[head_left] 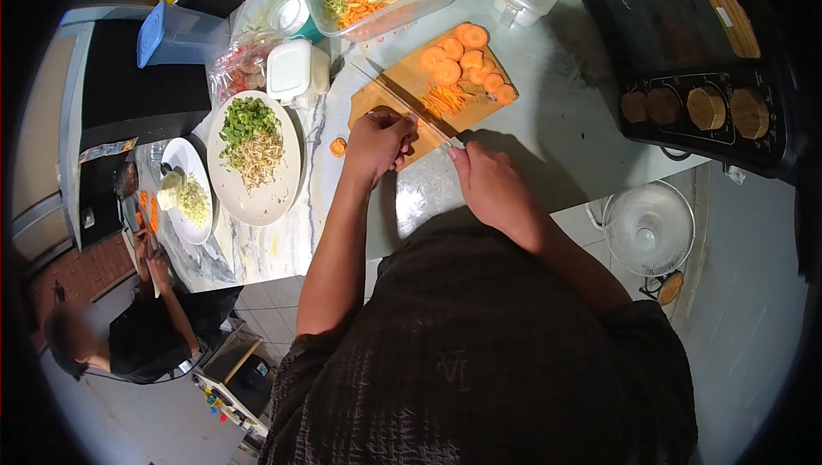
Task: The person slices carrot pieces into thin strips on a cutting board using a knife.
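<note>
My right hand [492, 181] grips the handle of a kitchen knife [396, 98], whose long blade slants across the wooden cutting board [374, 100] toward the far left. Curled closed at the near side of the blade is my left hand [381, 141], its fingertips close to the metal; what they pinch, if anything, is hidden. Beyond the knife lie a small heap of thin carrot strips [445, 100] and several round carrot slices [446, 72], some overlapping. A carrot end piece [338, 147] rests on the table left of the board.
Left of the board stand an oval plate [267, 208] of chopped greens and sprouts, and a white lidded tub [297, 69]. Behind is a clear container [381, 26] with cabbage and carrot. An oven [685, 62] stands right. Another person [145, 328] works at the far left.
</note>
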